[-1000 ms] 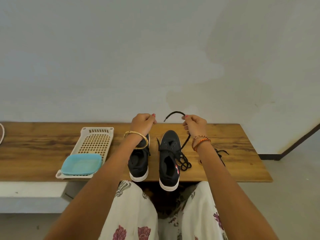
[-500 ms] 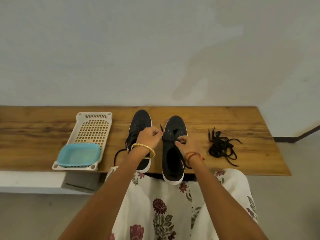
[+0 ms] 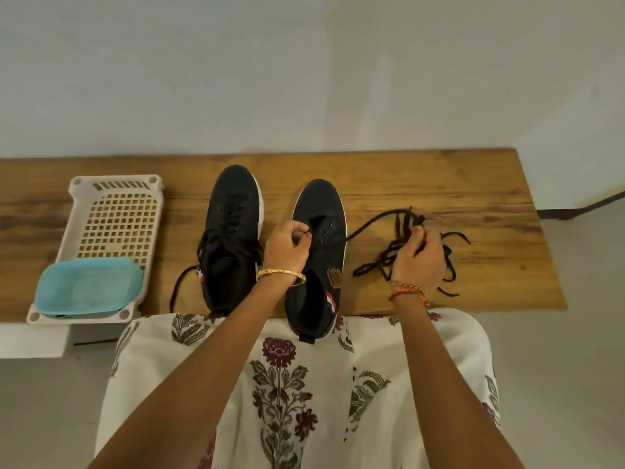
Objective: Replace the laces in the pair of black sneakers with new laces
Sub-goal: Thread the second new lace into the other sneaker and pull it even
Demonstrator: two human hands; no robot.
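At the far left of the wooden bench [image 3: 439, 184] sits a cream plastic basket [image 3: 115, 218] with a grid floor, its long axis running from 6 to 12 o'clock. A light blue lid [image 3: 88, 287] lies across its near end.

Next comes the left sneaker [image 3: 231, 238], black with a white sole, heel at 6 o'clock and toe at 12. It is laced, and one lace end trails off toward 8 o'clock to the bench's front edge. A small red and white tag shows at its collar; nothing on it can be read.

The left hand [image 3: 287, 250], with a gold bangle [image 3: 280, 274] at the wrist, rests on the right sneaker [image 3: 318, 258], its fingers curled and pinching at the eyelet edge. Whether a lace is between the fingertips cannot be told.

That shoe lies parallel to the first, toe at 12 o'clock, heel hanging over the front edge above the person's floral skirt [image 3: 280, 384]. Its eyelets near the toe are open. A round gold emblem and a red and white tag sit on its side, both too small to read.

A black lace [image 3: 368, 226] runs from this shoe toward 3 o'clock into the right hand [image 3: 421, 258], whose fingers pinch it above a loose tangle of laces [image 3: 392, 258] on the bench. Orange thread bracelets [image 3: 407, 292] circle that wrist.
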